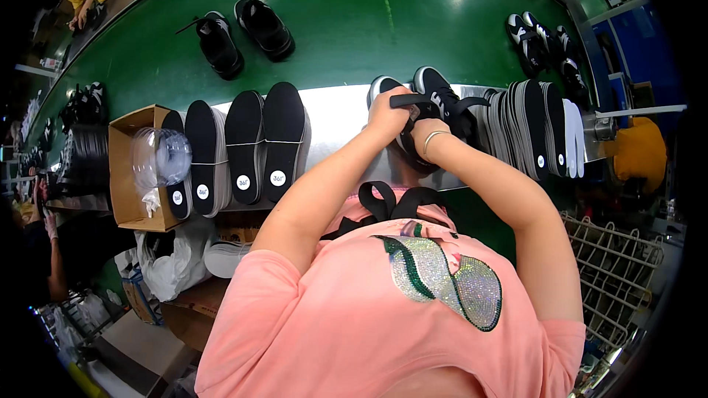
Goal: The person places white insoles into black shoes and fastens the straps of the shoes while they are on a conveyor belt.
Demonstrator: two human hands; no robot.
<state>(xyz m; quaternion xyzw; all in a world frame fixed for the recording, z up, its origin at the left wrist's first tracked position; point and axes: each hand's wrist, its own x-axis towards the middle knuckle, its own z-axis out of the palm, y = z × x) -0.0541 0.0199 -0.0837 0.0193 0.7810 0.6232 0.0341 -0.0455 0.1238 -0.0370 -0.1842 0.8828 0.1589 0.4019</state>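
Note:
A black sneaker (381, 85) with a pale toe edge rests on the metal strip in front of me, its toe pointing away. My left hand (385, 116) is closed around the dark tongue or strap at its top. Into the same sneaker's opening reaches my right hand (426, 135), with a bracelet on the wrist; its fingers are hidden, so I cannot tell what they hold. A second black sneaker (436, 87) stands close against the first on the right, its wide black strap loose.
Tied bundles of black insoles (284, 129) lie left, beside a cardboard box (122, 169) holding a clear plastic roll (158, 156). More insoles (525, 129) are stacked right. Two black shoes (265, 28) sit on the green belt (339, 15); several sneakers (527, 44) stand far right.

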